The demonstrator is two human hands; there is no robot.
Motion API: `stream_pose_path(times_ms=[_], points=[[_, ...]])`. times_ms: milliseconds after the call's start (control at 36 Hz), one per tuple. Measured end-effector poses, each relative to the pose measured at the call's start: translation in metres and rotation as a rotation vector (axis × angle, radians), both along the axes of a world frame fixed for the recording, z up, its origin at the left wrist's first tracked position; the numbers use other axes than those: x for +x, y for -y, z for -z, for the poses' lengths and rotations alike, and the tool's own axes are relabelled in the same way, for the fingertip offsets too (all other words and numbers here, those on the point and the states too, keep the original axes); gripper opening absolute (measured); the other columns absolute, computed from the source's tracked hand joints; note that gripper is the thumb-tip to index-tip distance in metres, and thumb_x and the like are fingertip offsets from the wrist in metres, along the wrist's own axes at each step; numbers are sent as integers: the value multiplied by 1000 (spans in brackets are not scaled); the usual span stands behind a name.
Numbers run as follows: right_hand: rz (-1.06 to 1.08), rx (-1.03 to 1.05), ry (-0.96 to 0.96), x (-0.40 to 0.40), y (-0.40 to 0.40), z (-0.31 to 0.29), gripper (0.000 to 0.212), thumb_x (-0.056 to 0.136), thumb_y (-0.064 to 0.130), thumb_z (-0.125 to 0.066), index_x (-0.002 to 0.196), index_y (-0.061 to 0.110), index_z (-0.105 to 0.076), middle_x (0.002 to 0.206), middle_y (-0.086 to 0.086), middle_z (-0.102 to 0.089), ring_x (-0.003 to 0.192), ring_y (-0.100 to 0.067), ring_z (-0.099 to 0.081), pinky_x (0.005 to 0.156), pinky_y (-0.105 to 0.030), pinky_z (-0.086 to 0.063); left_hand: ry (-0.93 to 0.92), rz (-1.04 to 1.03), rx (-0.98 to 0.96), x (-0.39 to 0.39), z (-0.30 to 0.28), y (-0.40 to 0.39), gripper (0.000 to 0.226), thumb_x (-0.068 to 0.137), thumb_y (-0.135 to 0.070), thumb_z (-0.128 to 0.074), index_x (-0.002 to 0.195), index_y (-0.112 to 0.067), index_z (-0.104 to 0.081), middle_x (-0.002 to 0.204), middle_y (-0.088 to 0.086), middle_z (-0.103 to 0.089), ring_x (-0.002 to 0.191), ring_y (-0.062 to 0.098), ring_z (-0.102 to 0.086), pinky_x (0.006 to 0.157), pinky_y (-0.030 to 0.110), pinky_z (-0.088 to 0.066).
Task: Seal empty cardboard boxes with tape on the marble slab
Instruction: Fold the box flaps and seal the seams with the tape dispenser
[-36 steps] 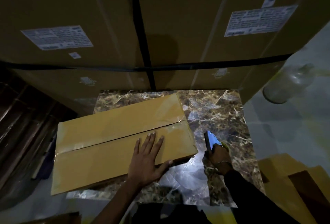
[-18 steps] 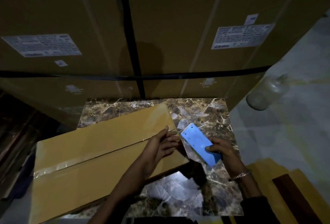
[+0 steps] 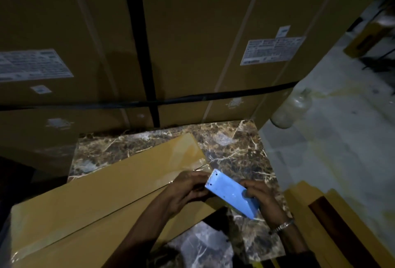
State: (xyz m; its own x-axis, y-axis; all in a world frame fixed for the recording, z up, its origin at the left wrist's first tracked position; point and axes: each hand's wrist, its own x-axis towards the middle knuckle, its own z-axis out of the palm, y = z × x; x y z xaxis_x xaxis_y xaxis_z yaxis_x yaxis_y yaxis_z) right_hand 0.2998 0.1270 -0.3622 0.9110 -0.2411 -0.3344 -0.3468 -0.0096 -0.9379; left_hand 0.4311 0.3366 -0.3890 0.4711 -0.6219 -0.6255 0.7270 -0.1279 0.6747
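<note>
A flat cardboard box overhangs the marble slab's left edge. The left hand pinches tape at its right end; the right hand grips a blue tape dispenser there.

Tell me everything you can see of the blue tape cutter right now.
The blue tape cutter is a flat, oblong plate, plastic by its look, with a toothed edge and two small holes at its far end. It is held tilted above the marble slab, teeth at the taped end of the cardboard box. The right hand grips its near end; the left hand is at the toothed end.
</note>
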Motion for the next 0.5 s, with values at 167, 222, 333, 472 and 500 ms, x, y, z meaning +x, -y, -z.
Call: stream_pose_path(times_ms=[167, 222, 333, 472, 500], points=[[126, -27, -43, 7, -30, -12, 47, 59, 47, -74, 61, 3, -57, 68, 8, -53, 71, 0, -48, 70, -21, -41, 82, 59, 95, 31, 4, -2, 14, 96, -7, -71, 102, -6, -84, 102, 15, -79, 87, 20, -76, 73, 29, -61], [202, -56, -69, 11, -38, -13, 59, 65, 55, -59, 75, -4, -58, 77, -20, -58, 78, -9, -58, 75, -31, -43, 113, 92, 142, 47, 3, 4, 14, 94, -5, -74, 104, 1, -82, 92, 20, -76, 71, 24, -73, 63, 30, -58], [285, -103, -160, 21, -49, -25, 62, 85, 61, -62, 88, 0, -71, 103, -13, -74, 108, -34, -66, 94, -47, -48, 126, 226, 236, 78, 2, 11, 18, 86, -1, -74, 100, 9, -78, 88, 23, -61, 78, 34, -49, 73, 43, -39], [268, -163, -99, 15, -58, -35, 99, 74, 83, -64, 99, -13, -59, 112, -30, -55, 114, -39, -53, 101, -54, -43, 181, 283, 229, 117, 8, 12, 18, 94, 2, -66, 85, 0, -81, 72, 21, -61, 57, 25, -51, 60, 32, -42], [290, -140, -94, 13, -57, -35, 78, 86, 65, -67, 99, -12, -62, 104, -21, -64, 113, -34, -56, 100, -47, -45, 183, 269, 216, 129, 7, 9, 23, 96, 2, -63, 81, -3, -79, 62, 18, -57, 48, 21, -44, 55, 28, -36]])
